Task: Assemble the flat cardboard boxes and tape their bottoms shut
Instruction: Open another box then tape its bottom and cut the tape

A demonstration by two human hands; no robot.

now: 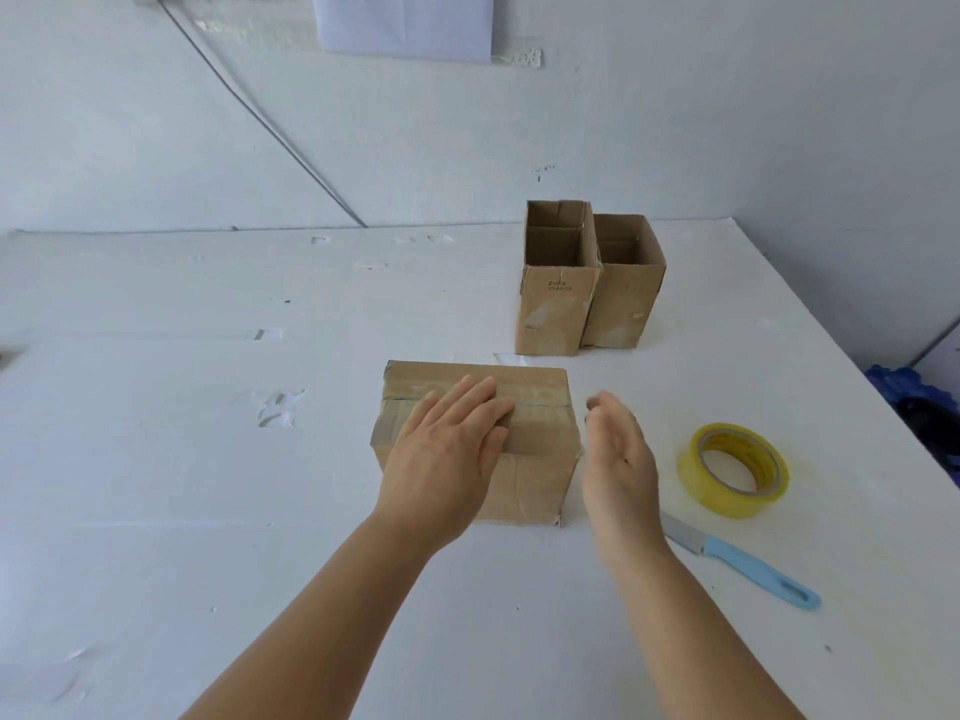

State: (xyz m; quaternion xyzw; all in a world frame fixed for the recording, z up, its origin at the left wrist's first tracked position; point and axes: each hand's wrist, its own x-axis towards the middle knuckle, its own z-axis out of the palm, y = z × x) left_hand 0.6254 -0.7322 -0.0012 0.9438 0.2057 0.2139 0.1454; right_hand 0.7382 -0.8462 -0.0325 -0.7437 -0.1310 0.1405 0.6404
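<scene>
Left hand (447, 454) flat on taped box (524, 475), mid-surface; right hand (618, 454) released beside it. Two boxes (587, 298) done at 1 o'clock; tape (732, 470) at 3. Apparently third box nearly finished.

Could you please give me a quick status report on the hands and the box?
Left hand flat on taped box. Right hand open beside it, holding nothing. Tape roll and knife lie right, clear.
</scene>
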